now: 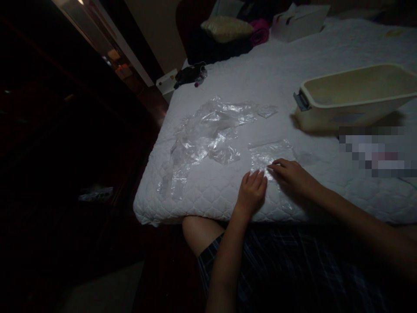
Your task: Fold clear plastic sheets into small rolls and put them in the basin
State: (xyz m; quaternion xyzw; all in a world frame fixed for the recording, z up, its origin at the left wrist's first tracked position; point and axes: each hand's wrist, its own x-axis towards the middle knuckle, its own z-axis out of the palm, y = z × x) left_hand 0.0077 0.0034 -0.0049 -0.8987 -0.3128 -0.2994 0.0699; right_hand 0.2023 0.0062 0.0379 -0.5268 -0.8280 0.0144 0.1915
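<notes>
A clear plastic bag (pixel 271 152) lies spread on the white quilted bed near its front edge. My left hand (pixel 252 191) rests at the bag's near left side, fingers stretched out and lying flat. From the right, my right hand (pixel 291 174) pinches the bag's film between thumb and fingertips. Left of these, more crumpled clear plastic bags (pixel 211 126) lie in a loose heap; I cannot tell where one ends and another begins.
A cream plastic bin (pixel 352 117) with a grey handle stands on the bed (pixel 208 187) at right. Behind are a white box (pixel 299 26), a pale cushion (pixel 227 29), a magenta roll (pixel 259 32) and dark items (pixel 190 74). The room's left side is very dark.
</notes>
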